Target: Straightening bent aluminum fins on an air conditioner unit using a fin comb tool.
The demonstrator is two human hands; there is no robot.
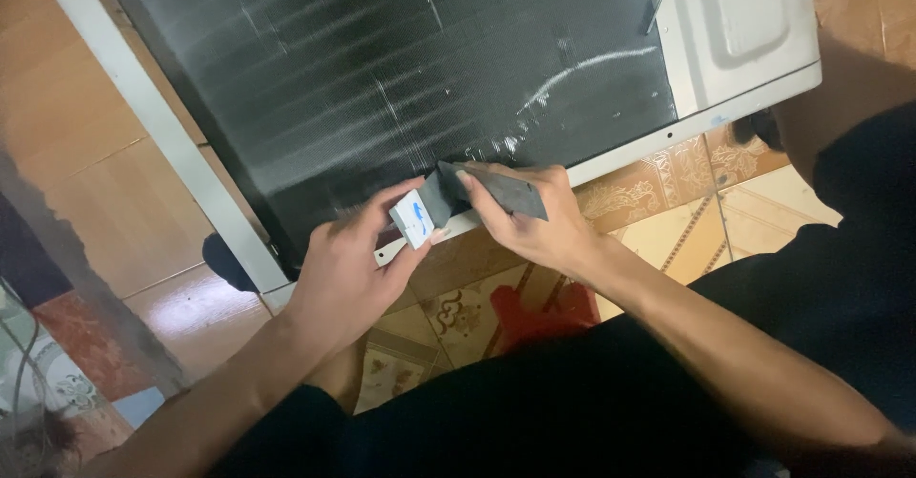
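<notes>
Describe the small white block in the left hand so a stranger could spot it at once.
Find the big dark finned panel in its white frame. At its lower edge, the left hand pinches a small white block; unlike the dark grey strip beside it, it bears a blue mark.

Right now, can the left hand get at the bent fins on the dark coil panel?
Probably yes. The left hand sits at the lower edge of the dark coil panel, holding a small white block; nothing lies between it and the fins, though its fingers are occupied.
</notes>
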